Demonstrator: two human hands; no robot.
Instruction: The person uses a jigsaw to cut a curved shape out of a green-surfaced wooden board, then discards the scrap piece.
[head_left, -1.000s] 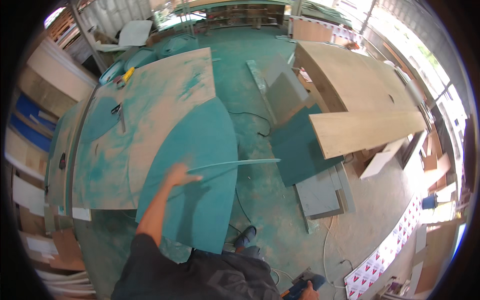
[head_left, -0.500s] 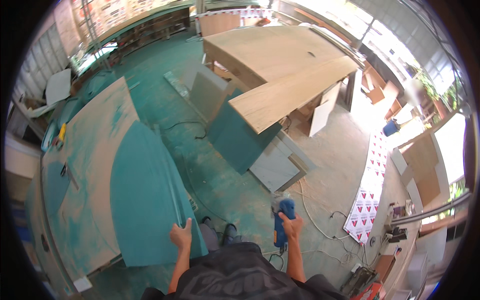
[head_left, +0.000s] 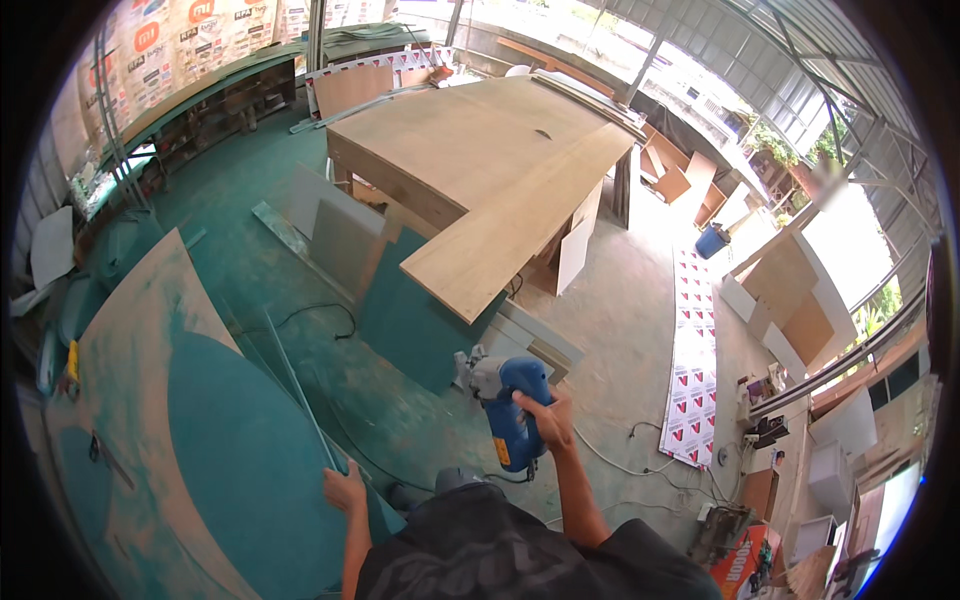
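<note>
Right hand (head_left: 545, 420) clenched around blue power tool (head_left: 512, 410); left hand (head_left: 345, 490) grips thin green strip (head_left: 300, 390) end.

Curved panel (head_left: 235, 470) on floor (head_left: 620, 330) at left, thin strip (head_left: 300, 385) along its right edge. Left hand (head_left: 345, 490) on strip's near end. Right hand (head_left: 545, 420) right of it, holding power tool (head_left: 510, 405). Counter (head_left: 480, 170) ahead, flat boards (head_left: 345, 240) leaning at its left. Patterned sheet (head_left: 695, 370) on floor, far right.
</note>
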